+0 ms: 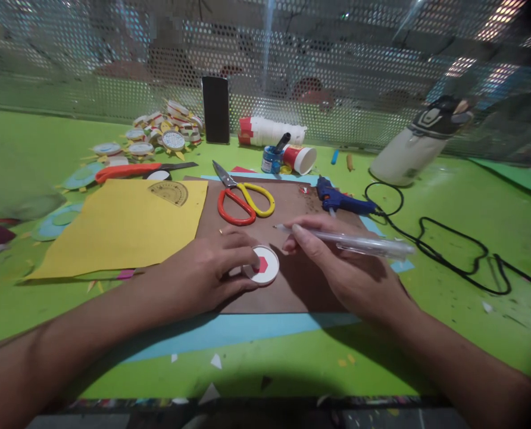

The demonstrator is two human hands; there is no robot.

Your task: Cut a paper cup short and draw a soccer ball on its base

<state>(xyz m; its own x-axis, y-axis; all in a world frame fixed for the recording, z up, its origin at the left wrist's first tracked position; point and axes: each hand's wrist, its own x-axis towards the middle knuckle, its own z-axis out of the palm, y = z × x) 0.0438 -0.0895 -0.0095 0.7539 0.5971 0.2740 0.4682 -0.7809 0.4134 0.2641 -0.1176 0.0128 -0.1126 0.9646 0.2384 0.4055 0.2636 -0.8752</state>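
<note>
My left hand (pixel 223 265) grips a round white cup base (pixel 271 260) at its left rim, thumb along the near edge and a fingertip over the red paper hexagon (pixel 263 265) in its middle. A clear pen (pixel 364 243) lies between the thumb and fingers of my right hand (pixel 337 256). Its tip points left, a little above the cup base and apart from it. Both hands rest over a brown sheet (pixel 265 301). Beyond them are scissors (pixel 239 196) with one red and one yellow handle loop.
Yellow paper (pixel 127 229) with a protractor (pixel 169 192) lies left, near an orange cutter (pixel 129 172). A blue glue gun (pixel 343 199) trails a black cord right. Behind stand a phone (pixel 216 110), paper cups (pixel 272 131), a bottle (pixel 415 146) and piled paper discs (pixel 173 140).
</note>
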